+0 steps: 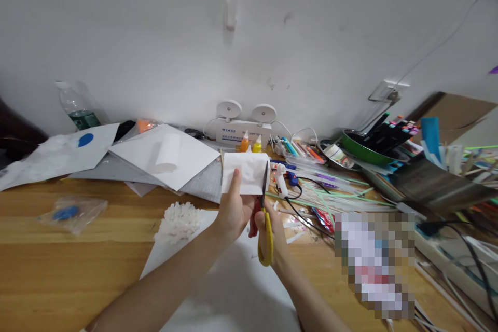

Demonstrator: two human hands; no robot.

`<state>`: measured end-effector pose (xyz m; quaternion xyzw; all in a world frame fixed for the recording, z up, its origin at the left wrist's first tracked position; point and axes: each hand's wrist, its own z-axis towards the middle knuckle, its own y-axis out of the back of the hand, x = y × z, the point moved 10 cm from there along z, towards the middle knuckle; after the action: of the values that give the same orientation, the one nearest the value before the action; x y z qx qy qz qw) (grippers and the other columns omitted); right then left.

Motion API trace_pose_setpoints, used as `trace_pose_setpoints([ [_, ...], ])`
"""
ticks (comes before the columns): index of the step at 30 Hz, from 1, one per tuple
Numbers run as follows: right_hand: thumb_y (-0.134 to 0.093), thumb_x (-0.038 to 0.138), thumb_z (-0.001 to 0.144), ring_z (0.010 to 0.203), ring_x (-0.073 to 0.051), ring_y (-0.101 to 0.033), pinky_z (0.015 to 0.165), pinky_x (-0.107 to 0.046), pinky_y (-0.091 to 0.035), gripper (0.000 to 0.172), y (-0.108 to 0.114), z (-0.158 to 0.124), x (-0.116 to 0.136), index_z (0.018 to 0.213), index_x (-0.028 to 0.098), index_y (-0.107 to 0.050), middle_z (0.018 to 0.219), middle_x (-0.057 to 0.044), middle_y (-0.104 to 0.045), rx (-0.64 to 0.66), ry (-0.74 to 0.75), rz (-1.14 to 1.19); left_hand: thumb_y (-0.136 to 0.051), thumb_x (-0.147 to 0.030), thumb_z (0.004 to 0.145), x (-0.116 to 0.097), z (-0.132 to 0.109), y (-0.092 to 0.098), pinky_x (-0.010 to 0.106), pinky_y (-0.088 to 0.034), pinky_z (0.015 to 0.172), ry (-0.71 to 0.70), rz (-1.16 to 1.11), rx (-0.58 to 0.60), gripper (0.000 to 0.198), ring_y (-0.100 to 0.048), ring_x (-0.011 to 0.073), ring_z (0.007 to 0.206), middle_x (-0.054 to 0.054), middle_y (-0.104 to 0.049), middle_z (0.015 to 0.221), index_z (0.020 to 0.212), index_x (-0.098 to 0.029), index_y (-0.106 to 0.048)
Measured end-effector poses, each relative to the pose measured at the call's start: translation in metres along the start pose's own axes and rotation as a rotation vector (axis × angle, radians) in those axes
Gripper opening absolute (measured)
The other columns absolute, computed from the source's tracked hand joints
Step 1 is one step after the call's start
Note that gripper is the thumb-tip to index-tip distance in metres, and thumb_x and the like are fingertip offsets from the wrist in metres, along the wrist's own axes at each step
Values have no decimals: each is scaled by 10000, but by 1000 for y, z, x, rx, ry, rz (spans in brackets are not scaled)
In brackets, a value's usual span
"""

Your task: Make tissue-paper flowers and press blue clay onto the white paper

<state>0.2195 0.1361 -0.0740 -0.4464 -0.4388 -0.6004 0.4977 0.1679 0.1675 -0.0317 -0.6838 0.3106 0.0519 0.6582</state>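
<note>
My left hand (pixel 232 213) grips a white sheet of paper (pixel 252 174) from below, with the thumb lying on its face. In my right hand (pixel 274 231) are scissors (pixel 266 241) with yellow handles and dark blades. The blades point upward at the right edge of the held paper; whether they are cutting into it I cannot tell. Below the hands a large white sheet (pixel 233 280) lies on the wooden table. On its upper left part sits a heap of small white pieces (pixel 179 222).
White sheets (pixel 194 158) and a paper roll (pixel 168 153) lie at the back left, near a clear bag (pixel 78 213). Behind the hands stand an orange bottle (pixel 244 142) and a yellow one (pixel 257 145). A glue gun (pixel 280 179) with its cord and many strips crowd the right.
</note>
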Motion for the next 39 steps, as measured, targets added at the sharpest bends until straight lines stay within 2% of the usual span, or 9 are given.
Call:
trace_pose_setpoints([
  [4, -318, 717, 707, 333, -88, -413, 340, -197, -336, 527, 3, 0, 3, 662, 201, -414, 422, 51, -412, -18, 11, -53, -411, -410, 830, -3, 1, -5, 327, -424, 901, -46, 6, 54, 398, -542, 227, 1052, 77, -640, 1059, 1095, -162, -573],
  [9, -355, 711, 698, 309, -75, -401, 307, -184, -332, 514, 5, -1, 3, 658, 201, -399, 430, 63, -390, -15, 2, -32, -443, -358, 828, -8, 1, -1, 330, -397, 935, -106, -4, 31, 355, -535, 221, 1063, 80, -628, 1083, 1086, -152, -575],
  [14, -370, 731, 665, 283, -65, -370, 267, -175, -321, 527, 7, -1, -6, 681, 204, -399, 430, 72, -383, -29, -56, -21, -453, -339, 829, -8, 0, -2, 342, -388, 949, -101, -24, 13, 351, -533, 223, 1066, 88, -625, 1088, 1098, -146, -568],
  [20, -361, 742, 655, 258, -61, -346, 239, -168, -281, 533, 6, -2, -6, 656, 209, -391, 392, 79, -362, -28, -68, -22, -484, -286, 821, -13, 0, 1, 306, -374, 966, -160, -62, -15, 344, -510, 193, 1097, 66, -597, 1140, 1140, -170, -536],
  [33, -396, 746, 631, 222, -54, -314, 215, -167, -216, 532, 8, -3, -8, 594, 215, -390, 348, 85, -351, -69, -149, -33, -467, -306, 829, -17, 1, 0, 293, -350, 980, -192, -46, 4, 333, -449, 182, 1159, 35, -550, 1207, 1140, -207, -534],
  [39, -392, 743, 641, 221, -67, -324, 211, -180, -237, 529, -6, -2, -8, 643, 214, -385, 362, 86, -374, 42, -180, 138, -460, -332, 827, -13, 3, -1, 328, -350, 984, -145, -79, 6, 344, -488, 208, 1121, 56, -622, 1102, 1118, -181, -561],
])
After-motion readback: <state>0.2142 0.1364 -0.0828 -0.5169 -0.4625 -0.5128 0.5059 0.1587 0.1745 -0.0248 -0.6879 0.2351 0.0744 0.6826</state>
